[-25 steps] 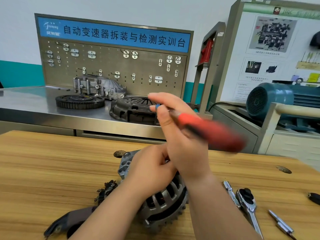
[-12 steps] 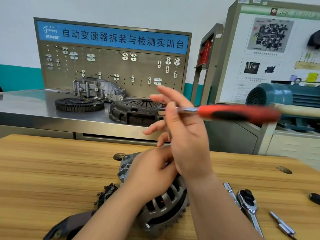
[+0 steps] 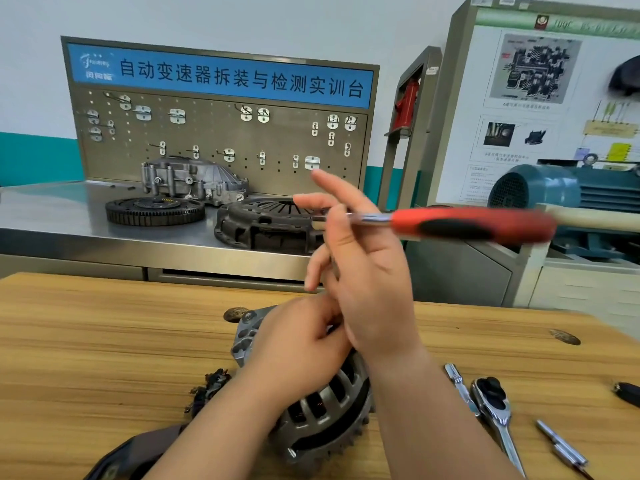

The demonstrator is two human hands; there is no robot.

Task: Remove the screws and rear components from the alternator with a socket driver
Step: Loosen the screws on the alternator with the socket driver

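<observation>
The grey alternator [image 3: 325, 407] lies on the wooden table [image 3: 104, 341], its finned housing towards me. My left hand [image 3: 298, 348] rests on its top with the fingers curled over the casing. Above it my right hand [image 3: 363, 271] holds the socket driver [image 3: 464, 225] by its chrome shaft between thumb and fingers. The driver lies level, its red and black handle pointing right, and the index finger sticks up. The driver's tip is hidden behind my fingers.
A ratchet wrench [image 3: 495, 407], an extension bar [image 3: 459, 382] and a thin bit [image 3: 561, 448] lie on the table to the right. Small dark parts [image 3: 207, 386] sit left of the alternator. Behind stands a steel bench with a flywheel [image 3: 154, 210], a clutch cover [image 3: 266, 223] and a pegboard [image 3: 221, 140].
My right hand swung the driver from pointing down-right up to level, and its fingers spread. My left hand stayed on the alternator.
</observation>
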